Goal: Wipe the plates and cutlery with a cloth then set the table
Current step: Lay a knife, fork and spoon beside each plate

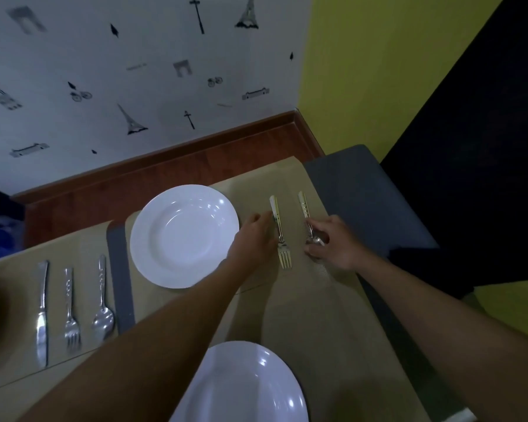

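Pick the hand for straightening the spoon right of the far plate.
Right. The right hand grips the spoon at its bowl; the left hand is at the fork, nearer the plate.

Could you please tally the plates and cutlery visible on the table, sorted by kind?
white round plates: 2
silver metal forks: 2
silver metal spoons: 2
silver metal knife: 1
Total: 7

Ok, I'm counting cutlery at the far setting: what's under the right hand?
A spoon: its handle sticks out beyond the right hand and part of the bowl shows between the fingers. The rest of the bowl is covered by the hand.
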Motion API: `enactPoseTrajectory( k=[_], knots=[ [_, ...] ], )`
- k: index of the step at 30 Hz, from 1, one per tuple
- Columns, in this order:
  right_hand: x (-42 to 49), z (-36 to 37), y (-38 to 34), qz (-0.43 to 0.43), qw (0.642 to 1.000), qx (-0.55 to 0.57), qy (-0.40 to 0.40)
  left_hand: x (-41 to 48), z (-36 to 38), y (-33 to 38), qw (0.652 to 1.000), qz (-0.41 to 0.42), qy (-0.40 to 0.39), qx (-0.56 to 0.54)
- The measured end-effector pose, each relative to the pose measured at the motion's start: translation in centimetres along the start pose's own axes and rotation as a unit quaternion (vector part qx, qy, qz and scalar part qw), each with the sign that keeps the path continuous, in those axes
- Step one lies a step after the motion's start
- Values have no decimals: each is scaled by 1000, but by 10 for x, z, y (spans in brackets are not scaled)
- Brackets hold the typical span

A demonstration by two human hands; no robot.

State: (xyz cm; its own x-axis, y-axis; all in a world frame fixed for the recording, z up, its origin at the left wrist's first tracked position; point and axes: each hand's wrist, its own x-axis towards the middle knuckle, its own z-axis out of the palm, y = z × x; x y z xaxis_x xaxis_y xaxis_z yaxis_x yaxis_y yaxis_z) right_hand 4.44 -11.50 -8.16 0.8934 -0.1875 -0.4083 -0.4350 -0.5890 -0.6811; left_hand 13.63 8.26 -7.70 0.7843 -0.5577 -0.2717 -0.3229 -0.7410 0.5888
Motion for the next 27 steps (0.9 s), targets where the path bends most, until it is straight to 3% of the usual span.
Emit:
enactPoseTrajectory(
  k=[4,9,15,21,27],
  knots=[
    [-1,-10,6,5,995,-52,-85,7,2,-9,993,62,-64,73],
    [-1,-10,9,-38,992,-90,-82,19,10,-12,982,77,-112,132],
    [0,-9,15,-99,984,-137,-63,21,9,-8,982,85,-101,136],
    [5,-9,15,-105,981,-163,-24,22,15,-1,982,82,-77,151],
    [16,-21,12,-91,971,-210,-73,24,20,3,981,76,-59,167]
  ],
)
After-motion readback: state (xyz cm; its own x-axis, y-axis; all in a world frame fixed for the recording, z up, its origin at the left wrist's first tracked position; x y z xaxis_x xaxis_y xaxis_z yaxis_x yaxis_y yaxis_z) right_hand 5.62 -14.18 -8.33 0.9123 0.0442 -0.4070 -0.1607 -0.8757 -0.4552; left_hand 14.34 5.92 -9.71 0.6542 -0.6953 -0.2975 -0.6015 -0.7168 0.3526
